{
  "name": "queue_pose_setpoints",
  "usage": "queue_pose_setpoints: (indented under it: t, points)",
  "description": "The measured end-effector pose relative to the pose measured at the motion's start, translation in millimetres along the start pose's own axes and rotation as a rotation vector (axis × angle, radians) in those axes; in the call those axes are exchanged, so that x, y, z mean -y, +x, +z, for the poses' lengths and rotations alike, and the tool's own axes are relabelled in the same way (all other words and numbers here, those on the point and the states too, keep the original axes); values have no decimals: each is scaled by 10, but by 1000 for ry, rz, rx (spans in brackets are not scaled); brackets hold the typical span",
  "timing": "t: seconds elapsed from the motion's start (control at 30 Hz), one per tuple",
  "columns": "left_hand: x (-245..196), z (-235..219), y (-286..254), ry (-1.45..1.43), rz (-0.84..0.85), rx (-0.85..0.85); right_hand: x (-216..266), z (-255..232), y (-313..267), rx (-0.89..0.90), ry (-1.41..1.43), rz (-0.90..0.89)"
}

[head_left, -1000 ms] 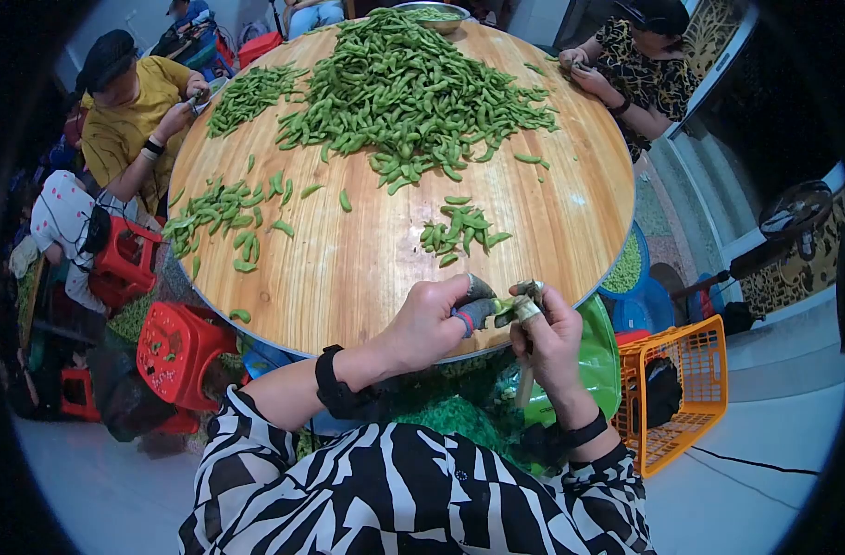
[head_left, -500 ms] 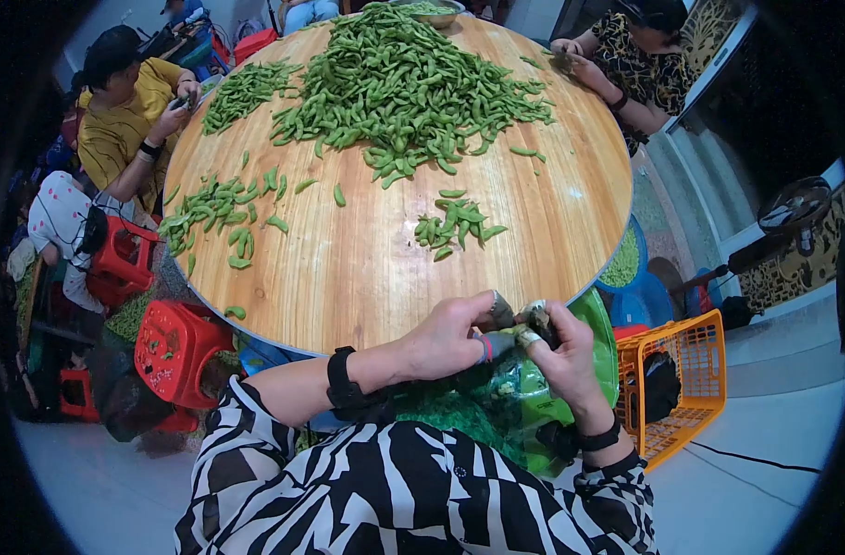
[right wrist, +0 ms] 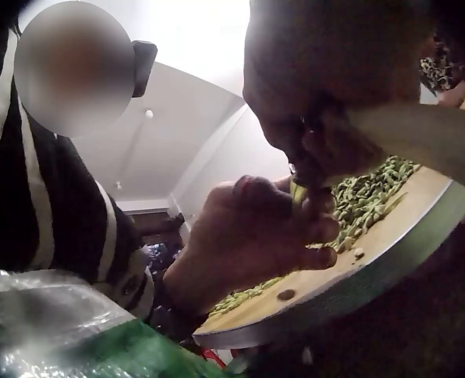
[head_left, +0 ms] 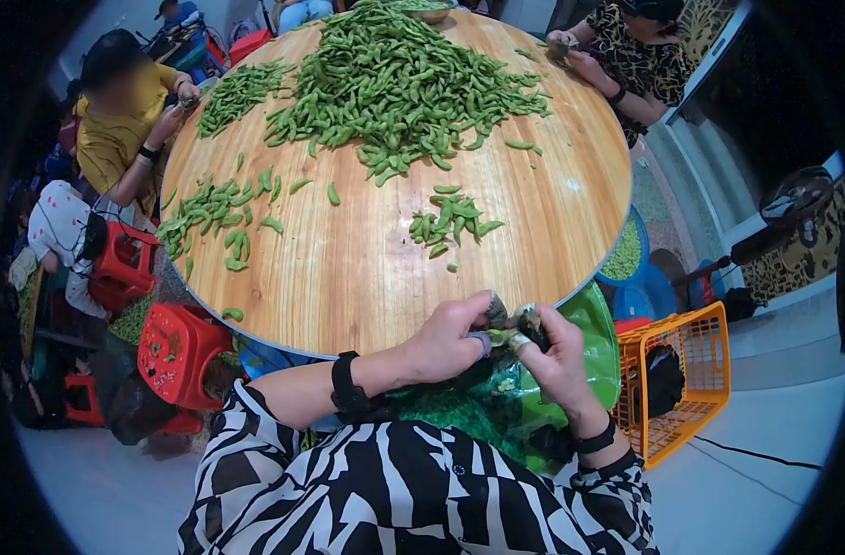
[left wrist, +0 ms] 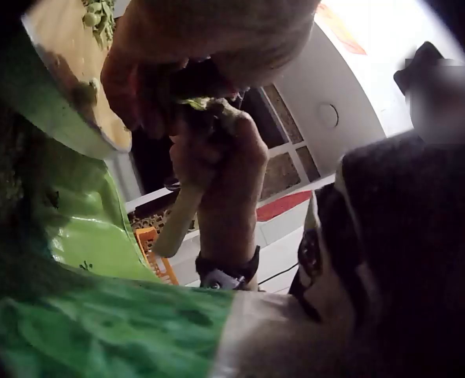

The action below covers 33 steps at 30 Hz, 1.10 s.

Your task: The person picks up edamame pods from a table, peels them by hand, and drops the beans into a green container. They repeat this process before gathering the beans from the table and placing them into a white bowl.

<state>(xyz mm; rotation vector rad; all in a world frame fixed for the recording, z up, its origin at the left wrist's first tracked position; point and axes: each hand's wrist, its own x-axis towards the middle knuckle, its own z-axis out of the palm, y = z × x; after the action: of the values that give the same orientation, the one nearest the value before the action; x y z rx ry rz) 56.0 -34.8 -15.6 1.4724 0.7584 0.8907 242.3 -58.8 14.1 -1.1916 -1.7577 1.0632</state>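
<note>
Just off the table's near edge, my left hand (head_left: 448,340) pinches a green soybean pod (head_left: 502,335) between covered thumb and fingertips. My right hand (head_left: 554,356) meets it from the right, thumb and finger wrapped, fingertips right at the pod. A tool with a pale, stick-like handle (left wrist: 179,220) is gripped in the right hand; its working end is hidden among the fingers. The same handle (right wrist: 421,134) crosses the right wrist view. A small cluster of pods (head_left: 455,220) lies on the table beyond the hands, with a small green piece (head_left: 452,267) nearer.
A large heap of pods (head_left: 395,83) covers the far middle of the round wooden table (head_left: 348,277); loose pods (head_left: 210,208) lie left. Two people sit across. Below right are a green bag (head_left: 594,347), an orange crate (head_left: 686,388) and blue basins (head_left: 640,291); a red stool (head_left: 177,356) stands left.
Both hands have drawn back from over the table's edge towards the body and now stay close together. A small green piece has appeared on the table in front of the small pod cluster.
</note>
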Motion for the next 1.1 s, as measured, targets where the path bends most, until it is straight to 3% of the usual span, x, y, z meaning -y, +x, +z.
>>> queue_pose_setpoints:
  t: [0.13,0.2,0.27,0.43,0.77,0.83,0.93,1.1]
  points:
    - [-22,41,-13,-181,-60,-15,28,-18,6,-12,176,145]
    - [-108,-24,-3,-317,-261,59,58,-15,-14,10,250,195]
    - [-113,-105,27,-313,-222,-1,79,-8,-25,10,773,384]
    - [-56,-154,35,-247,-93,-124,-22,161,-102,5,666,312]
    - [-112,-88,-41,-375,-99,-145,64,243,-25,55,612,263]
    - [-125,-85,-55,-220,-147,-131,71,258,-31,79,652,242]
    - [-145,-88,-80,-339,-116,-123,84,261,-23,85,637,237]
    - [-46,-103,-80,-251,-95,-139,66,257,-29,108,649,227]
